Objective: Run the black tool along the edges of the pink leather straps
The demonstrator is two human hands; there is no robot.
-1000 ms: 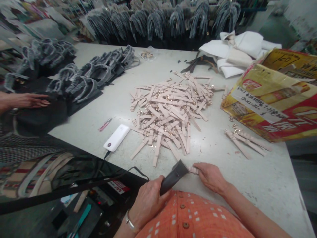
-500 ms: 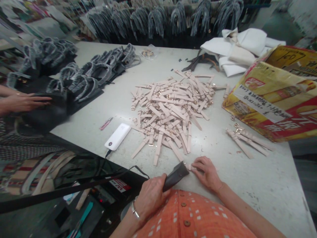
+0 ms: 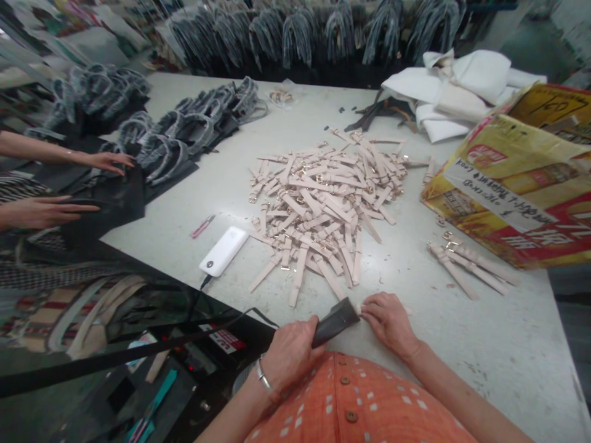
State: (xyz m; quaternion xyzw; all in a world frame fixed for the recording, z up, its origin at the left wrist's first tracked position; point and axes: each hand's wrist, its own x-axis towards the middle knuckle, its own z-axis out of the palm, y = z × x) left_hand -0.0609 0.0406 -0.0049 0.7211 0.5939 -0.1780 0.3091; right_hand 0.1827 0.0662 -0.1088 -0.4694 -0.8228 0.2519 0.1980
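A dark, flat-ended tool or sleeve [image 3: 337, 322] is held in my left hand [image 3: 295, 347], whose fingers wrap round its lower end. Just right of its tip, my right hand [image 3: 390, 323] pinches a small pale strap piece [image 3: 359, 309], mostly hidden by the fingers. Beyond both hands lies a large heap of pale pink straps with gold buckles [image 3: 323, 203]. Several similar straps [image 3: 471, 264] lie apart on the right.
A white power bank [image 3: 224, 251] with a cable and a pink cutter [image 3: 202, 226] lie left. The yellow-red carton [image 3: 512, 191] stands right. White material [image 3: 452, 92] is behind. Another person's hands [image 3: 41, 212] handle black bags on the left.
The view has shifted slightly, so the table items appear a little further right. The other person's second hand now shows over the black bag. My hands keep nearly the same pose.
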